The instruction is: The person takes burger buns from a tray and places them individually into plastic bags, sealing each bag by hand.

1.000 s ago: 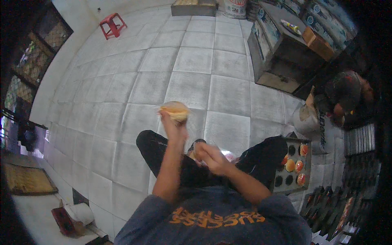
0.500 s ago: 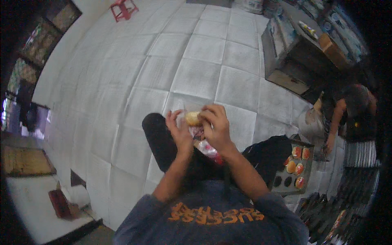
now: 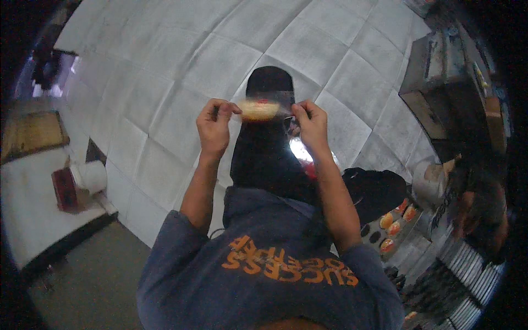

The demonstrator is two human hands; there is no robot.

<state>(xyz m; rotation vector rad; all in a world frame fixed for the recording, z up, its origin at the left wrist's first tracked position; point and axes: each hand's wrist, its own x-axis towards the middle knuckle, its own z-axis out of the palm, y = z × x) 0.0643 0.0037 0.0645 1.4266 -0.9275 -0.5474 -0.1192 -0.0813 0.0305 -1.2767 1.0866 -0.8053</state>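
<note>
A golden bun [image 3: 259, 111] hangs between my hands in a clear plastic bag [image 3: 281, 99], blurred by motion, above my dark-trousered leg. My left hand [image 3: 214, 127] pinches the bag's left end between thumb and fingers, close beside the bun. At the other end, the fingertips of my right hand [image 3: 312, 124] are pinched on the bag's right edge, a little apart from the bun. Below my right wrist lies a shiny clear and red plastic packet [image 3: 300, 152], partly hidden by that arm.
At right, a dark tray [image 3: 369, 224] carries several topped buns [image 3: 387, 221]. A white bucket [image 3: 429, 180] and a blurred person [image 3: 484, 206] are beyond it. On the left, a white roll [image 3: 91, 177] stands by a dark red box [image 3: 65, 190] on a pale surface.
My hands have moved apart and farther out, stretching the bag with the bun between them. The head view has shifted and turned, and the red stool has left the picture.
</note>
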